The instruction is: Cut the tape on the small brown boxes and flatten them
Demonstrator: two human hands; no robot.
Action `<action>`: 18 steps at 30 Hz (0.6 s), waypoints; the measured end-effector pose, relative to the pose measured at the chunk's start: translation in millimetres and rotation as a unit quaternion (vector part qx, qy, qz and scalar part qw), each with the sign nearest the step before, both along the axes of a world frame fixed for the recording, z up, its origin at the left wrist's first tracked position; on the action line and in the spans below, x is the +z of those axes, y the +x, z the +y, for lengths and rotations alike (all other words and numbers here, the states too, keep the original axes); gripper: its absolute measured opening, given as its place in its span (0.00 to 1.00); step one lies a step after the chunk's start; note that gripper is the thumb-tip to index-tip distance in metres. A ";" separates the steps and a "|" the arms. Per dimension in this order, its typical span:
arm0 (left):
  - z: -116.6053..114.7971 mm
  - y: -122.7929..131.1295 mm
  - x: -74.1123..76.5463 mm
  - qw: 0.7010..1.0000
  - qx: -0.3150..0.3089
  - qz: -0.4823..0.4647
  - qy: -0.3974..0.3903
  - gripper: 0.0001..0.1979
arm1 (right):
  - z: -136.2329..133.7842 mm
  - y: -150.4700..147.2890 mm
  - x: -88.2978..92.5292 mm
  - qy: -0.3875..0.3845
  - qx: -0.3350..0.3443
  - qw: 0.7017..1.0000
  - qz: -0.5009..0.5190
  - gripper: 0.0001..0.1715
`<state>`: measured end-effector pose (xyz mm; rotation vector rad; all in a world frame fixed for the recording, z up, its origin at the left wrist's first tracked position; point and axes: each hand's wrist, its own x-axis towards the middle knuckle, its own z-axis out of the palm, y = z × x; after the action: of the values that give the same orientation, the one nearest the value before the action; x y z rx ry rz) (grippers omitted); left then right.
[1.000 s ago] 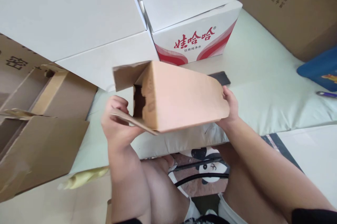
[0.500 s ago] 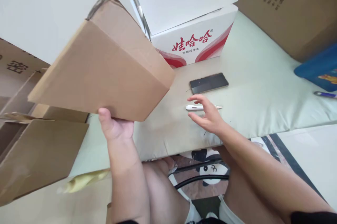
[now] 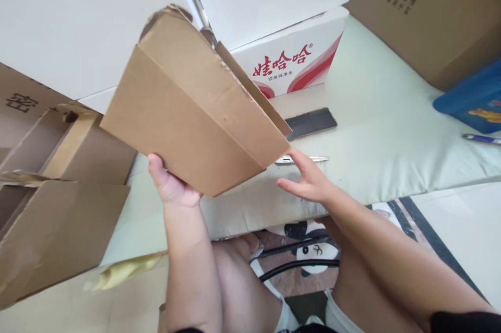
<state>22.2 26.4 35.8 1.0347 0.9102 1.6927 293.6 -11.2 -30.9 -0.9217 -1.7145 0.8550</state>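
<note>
My left hand (image 3: 171,188) grips the lower edge of a brown cardboard box (image 3: 188,114) and holds it tilted in the air, one loose flap hanging at its right side. My right hand (image 3: 307,181) is open with fingers spread, just under the box's right corner and above the pale green mat (image 3: 391,114). A white pen-like tool (image 3: 309,159) lies on the mat right behind that hand. A dark phone (image 3: 311,123) lies flat a little farther back.
A white carton with red lettering (image 3: 289,61) and other white boxes stand behind. Open brown cartons (image 3: 58,207) lie at the left, a large brown carton (image 3: 430,14) at the back right. A blue object (image 3: 473,98) and a purple pen (image 3: 481,139) sit at the right edge.
My right hand let go of the box and dropped toward the mat. My left hand swung the box up and left, then back toward the right hand.
</note>
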 end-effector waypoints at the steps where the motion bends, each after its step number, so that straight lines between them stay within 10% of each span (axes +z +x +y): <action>1: 0.9 -1.7 -1.5 1.000 -0.001 0.003 -0.006 0.27 | -0.2 -0.5 0.0 0.003 -0.024 1.000 0.012 0.35; 18: 10.1 8.4 -23.3 0.967 -0.038 -0.069 -0.244 0.35 | 8.6 1.5 2.7 -0.046 -0.013 0.999 0.008 0.51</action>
<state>30.6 36.6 12.5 0.6049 1.1068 1.3585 295.1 -2.5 -28.2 -0.9942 -1.6581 0.9278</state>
